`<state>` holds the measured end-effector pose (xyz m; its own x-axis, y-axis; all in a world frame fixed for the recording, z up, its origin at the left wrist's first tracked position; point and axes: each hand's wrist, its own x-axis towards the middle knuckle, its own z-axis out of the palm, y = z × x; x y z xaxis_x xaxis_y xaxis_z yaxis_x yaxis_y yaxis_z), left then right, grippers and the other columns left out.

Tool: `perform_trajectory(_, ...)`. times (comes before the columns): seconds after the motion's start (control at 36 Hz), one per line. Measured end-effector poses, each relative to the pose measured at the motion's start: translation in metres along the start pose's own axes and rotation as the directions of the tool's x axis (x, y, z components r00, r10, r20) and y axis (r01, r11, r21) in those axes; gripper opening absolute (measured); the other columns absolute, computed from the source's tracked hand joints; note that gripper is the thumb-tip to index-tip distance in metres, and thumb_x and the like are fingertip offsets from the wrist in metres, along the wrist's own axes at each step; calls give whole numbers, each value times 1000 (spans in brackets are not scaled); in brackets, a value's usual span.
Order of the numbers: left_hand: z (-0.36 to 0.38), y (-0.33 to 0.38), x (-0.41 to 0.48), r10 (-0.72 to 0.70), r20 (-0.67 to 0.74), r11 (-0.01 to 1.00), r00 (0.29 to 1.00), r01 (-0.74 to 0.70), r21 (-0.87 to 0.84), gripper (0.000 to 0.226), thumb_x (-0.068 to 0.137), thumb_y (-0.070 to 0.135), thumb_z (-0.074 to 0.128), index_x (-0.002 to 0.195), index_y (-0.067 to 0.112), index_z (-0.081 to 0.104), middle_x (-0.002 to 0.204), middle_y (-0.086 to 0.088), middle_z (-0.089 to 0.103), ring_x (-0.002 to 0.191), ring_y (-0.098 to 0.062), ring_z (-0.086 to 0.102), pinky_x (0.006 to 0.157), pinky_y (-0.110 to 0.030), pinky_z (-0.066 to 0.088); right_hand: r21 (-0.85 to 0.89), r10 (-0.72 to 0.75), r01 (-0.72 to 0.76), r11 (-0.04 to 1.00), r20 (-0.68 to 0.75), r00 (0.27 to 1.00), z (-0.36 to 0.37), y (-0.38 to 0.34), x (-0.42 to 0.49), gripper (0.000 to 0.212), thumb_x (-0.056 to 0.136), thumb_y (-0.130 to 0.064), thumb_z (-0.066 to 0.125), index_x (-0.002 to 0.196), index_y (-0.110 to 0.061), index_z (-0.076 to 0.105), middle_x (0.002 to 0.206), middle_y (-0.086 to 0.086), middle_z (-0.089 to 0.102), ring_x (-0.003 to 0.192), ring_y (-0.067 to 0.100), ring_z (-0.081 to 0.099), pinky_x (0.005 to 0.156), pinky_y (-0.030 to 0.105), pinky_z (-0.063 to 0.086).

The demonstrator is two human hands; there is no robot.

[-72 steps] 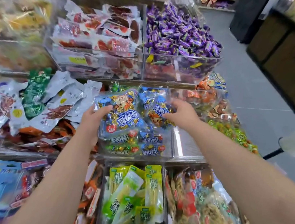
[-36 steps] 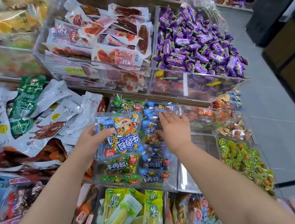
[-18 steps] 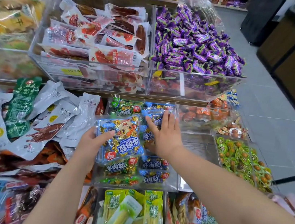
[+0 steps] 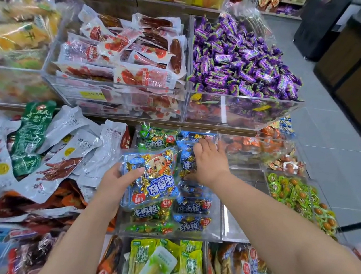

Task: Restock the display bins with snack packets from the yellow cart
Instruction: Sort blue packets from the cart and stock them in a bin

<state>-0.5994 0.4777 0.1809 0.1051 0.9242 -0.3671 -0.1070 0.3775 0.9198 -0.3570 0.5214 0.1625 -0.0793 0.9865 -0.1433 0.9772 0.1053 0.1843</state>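
Note:
My left hand [image 4: 115,181] grips a clear blue snack packet [image 4: 152,179] full of small wrapped pieces, thumb across its left edge, over a clear display bin [image 4: 215,231]. The bin holds green packets on the left [image 4: 156,138] and blue packets [image 4: 193,206] on the right. My right hand [image 4: 209,162] lies flat with straight fingers on the blue packets at the bin's back right, pressing them down. The yellow cart is out of view.
An upper bin of purple candies [image 4: 243,59] and one of red-and-white meat packets [image 4: 128,55] stand behind. White and green pouches [image 4: 62,143] lie to the left. Green-wrapped snacks [image 4: 300,200] sit to the right, yellow-green packets [image 4: 163,269] below. Grey aisle floor [image 4: 334,158] runs along the right.
My right hand has let go of the packet and moved onto the blue packets at the back of the bin. My left hand keeps its packet and has sunk nearer the bin.

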Motion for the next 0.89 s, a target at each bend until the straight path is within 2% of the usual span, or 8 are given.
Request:
perform_trajectory(0.14, -1, -2, 1, -5, 11, 1000, 1000, 5, -31, 39, 63, 30, 74, 98, 19, 62, 87, -3, 76, 76, -24, 74, 56, -33, 57, -82, 40, -42, 996, -33, 999, 4, -19, -6, 73, 77, -69, 53, 117, -12, 31, 121, 17, 42, 114, 34, 39, 99, 48, 30)
perform_trajectory(0.25, 0, -4, 5, -3, 26, 999, 1000, 4, -32, 41, 63, 30, 73, 101, 19, 63, 89, -4, 76, 78, -25, 73, 60, -36, 58, -62, 92, -94, 994, -42, 995, 7, -24, -1, 75, 75, -70, 54, 115, -11, 34, 119, 16, 44, 111, 33, 42, 95, 47, 33)
perform_trajectory(0.33, 1, -4, 8, -2, 29, 999, 1000, 3, -32, 32, 71, 23, 72, 101, 18, 63, 90, -7, 76, 78, -28, 73, 58, -36, 58, -55, 53, -52, 997, 12, 999, 5, -11, 10, 81, 75, -73, 50, 125, -13, 30, 127, 15, 38, 120, 34, 35, 105, 50, 25)
perform_trajectory(0.42, 0, -5, 9, -9, 19, 1000, 1000, 9, -19, 22, 81, 17, 70, 102, 18, 63, 93, -9, 75, 83, -32, 72, 69, -42, 58, -17, -12, 13, 1000, 101, 995, 1, 3, 20, 86, 73, -75, 51, 132, -16, 25, 131, 11, 31, 129, 33, 25, 113, 51, 11)
perform_trajectory(0.58, 0, -5, 7, -1, 26, 1000, 1000, 1, -9, 25, 78, 21, 71, 102, 18, 63, 91, -8, 75, 81, -31, 73, 65, -40, 58, -28, 11, -7, 1000, 117, 993, 0, 1, 17, 105, 65, -79, 57, 141, -19, 18, 139, 10, 23, 137, 34, 14, 114, 56, -2)
perform_trajectory(0.69, 1, -4, 5, 2, 32, 1000, 999, -1, -16, 29, 76, 24, 72, 103, 19, 63, 93, -7, 75, 83, -30, 73, 65, -39, 58, -8, 49, -49, 999, 137, 989, 5, -2, 7, 115, 63, -82, 55, 146, -22, 2, 154, 13, -2, 143, 35, -11, 108, 60, -16)
perform_trajectory(0.83, 12, 1, 2, -6, 38, 1000, 999, 7, -23, 15, 83, 19, 70, 92, 25, 61, 78, 5, 75, 70, -14, 73, 54, -27, 57, 287, 129, -136, 948, 43, 991, -1, 3, -16, 100, 75, -71, 54, 147, -20, 7, 156, 12, -8, 143, 31, -15, 112, 55, -13)
perform_trajectory(0.89, 16, 4, 1, -21, 46, 1000, 999, 21, -10, 23, 74, 27, 77, 92, 27, 63, 89, 0, 76, 83, -19, 73, 73, -37, 59, 582, 195, -116, 805, -75, 978, -10, 3, -31, 76, 86, -55, 54, 144, -18, 23, 153, 8, 11, 143, 28, 2, 117, 48, 1)
